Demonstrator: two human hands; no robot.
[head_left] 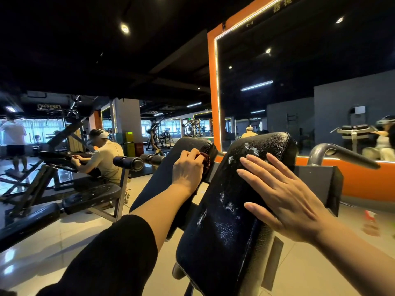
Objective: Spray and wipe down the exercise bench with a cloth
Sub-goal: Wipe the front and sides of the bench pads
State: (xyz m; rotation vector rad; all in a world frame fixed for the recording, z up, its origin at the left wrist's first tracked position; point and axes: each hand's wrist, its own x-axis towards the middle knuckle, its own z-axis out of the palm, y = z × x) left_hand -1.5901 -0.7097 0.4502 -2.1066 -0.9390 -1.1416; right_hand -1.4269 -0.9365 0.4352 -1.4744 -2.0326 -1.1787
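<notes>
The left hand point(188, 167) grips a brown fuzzy cloth point(205, 161) against the far black pad point(162, 178), while the right hand point(284, 199) lies flat, fingers spread, on the near wet, grainy pad point(226, 221), both pads slanting lengthwise up and away

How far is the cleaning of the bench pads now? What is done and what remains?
Done: the right pad has been sprayed; white wet patches show along its surface. In hand: the left hand grips a dark red cloth against the left pad, which shows no wet patches, while the right hand lies flat on the right pad. Left: the spray on the right pad looks unwiped, so that pad seems still to need the cloth.
</notes>
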